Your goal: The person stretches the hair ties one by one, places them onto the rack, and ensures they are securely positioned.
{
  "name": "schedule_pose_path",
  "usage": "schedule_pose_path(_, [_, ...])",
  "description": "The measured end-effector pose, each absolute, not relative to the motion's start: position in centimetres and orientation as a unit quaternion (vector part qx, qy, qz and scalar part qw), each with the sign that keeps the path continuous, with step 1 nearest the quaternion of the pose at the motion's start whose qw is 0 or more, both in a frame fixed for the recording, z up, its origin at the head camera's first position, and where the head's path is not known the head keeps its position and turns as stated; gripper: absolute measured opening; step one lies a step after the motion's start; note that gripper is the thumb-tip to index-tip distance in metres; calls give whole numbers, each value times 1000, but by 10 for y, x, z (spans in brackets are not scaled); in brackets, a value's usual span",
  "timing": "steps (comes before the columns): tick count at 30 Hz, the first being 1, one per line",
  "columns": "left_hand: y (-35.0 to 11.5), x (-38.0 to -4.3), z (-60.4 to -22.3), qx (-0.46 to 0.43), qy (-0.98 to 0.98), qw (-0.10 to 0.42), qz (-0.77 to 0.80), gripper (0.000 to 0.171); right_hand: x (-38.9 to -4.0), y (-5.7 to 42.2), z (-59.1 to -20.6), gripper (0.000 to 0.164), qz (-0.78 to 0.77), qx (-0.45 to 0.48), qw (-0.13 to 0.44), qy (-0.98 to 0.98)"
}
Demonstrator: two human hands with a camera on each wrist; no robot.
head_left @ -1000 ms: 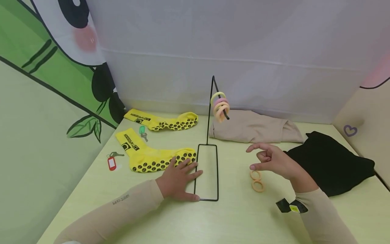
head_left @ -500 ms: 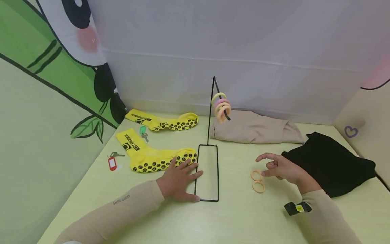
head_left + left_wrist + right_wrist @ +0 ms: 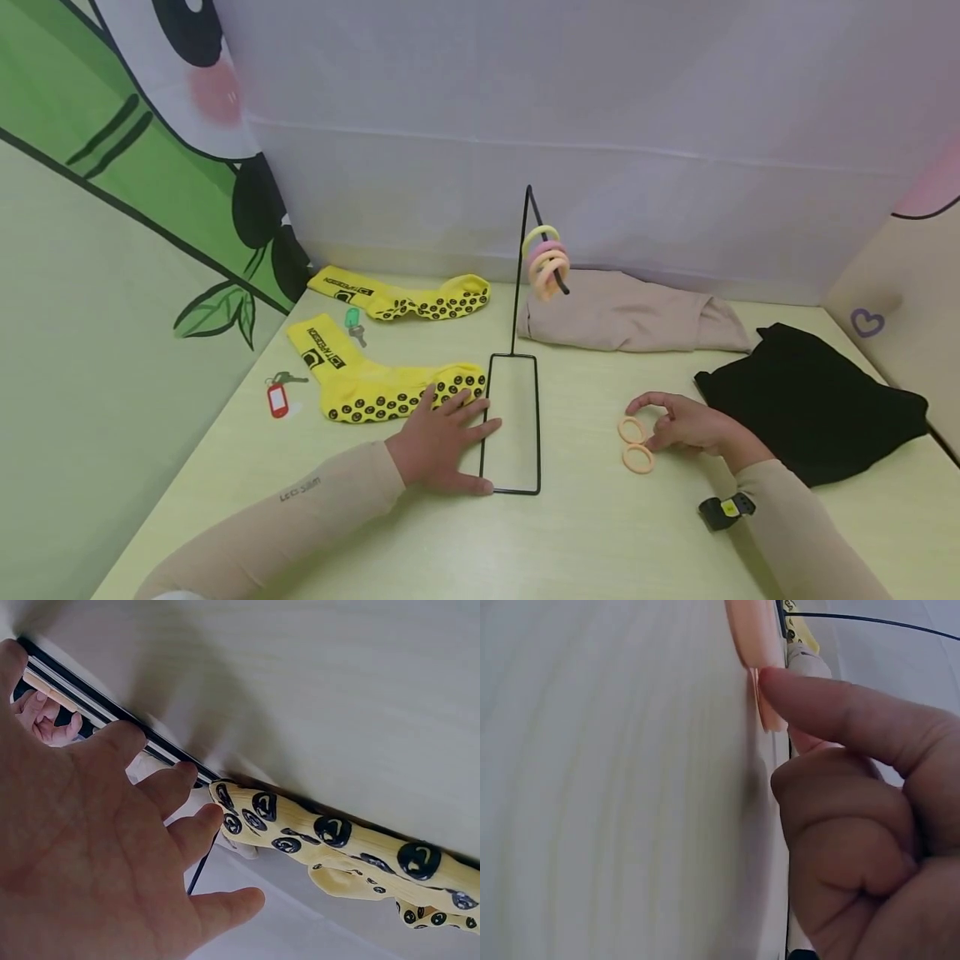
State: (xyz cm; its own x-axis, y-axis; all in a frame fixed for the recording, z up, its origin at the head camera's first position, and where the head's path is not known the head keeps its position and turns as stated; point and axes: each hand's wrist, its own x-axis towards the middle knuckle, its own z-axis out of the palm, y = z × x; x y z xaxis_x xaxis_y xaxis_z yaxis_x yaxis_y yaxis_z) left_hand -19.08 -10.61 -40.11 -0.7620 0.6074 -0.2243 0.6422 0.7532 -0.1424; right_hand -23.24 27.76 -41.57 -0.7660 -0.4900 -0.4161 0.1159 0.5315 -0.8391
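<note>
My left hand (image 3: pixel 442 446) lies spread, with fingers across the left side of the black wire stand's base (image 3: pixel 537 425). Its fingertips are beside the toe of the nearer yellow sock (image 3: pixel 382 392). On the stand's upper arm hang several rings (image 3: pixel 549 258), yellow, pink and pale orange. My right hand (image 3: pixel 693 427) bends its index finger and thumb around the far pale orange ring (image 3: pixel 632 430), one at each edge, while the other fingers are curled. A second pale orange ring (image 3: pixel 638 458) lies flat just in front. The right wrist view shows the thumb (image 3: pixel 832 709) against a ring's edge.
Another yellow sock (image 3: pixel 405 296) lies at the back left. Near the socks are keys with a green tag (image 3: pixel 352 317) and a red tag (image 3: pixel 277 401). Folded beige cloth (image 3: pixel 630 312) lies behind the stand, and black cloth (image 3: pixel 810 408) at the right.
My right hand has come down and inward to the far loose ring, its index finger and thumb now at the ring's edges. The left hand stays on the base.
</note>
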Motion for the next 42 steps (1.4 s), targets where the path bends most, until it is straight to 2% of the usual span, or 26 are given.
schedule_pose_path(13, [-105, -190, -401, 332, 933, 85, -108, 87, -230, 268, -412, 41, -447, -113, 309, 832])
schedule_pose_path(23, [-106, -190, -402, 330, 934, 86, -109, 87, -223, 259, -407, 40, -443, -125, 297, 836])
schedule_pose_path(42, [-106, -190, -402, 335, 934, 75, -103, 86, -202, 219, -369, 34, -442, -223, 262, 828])
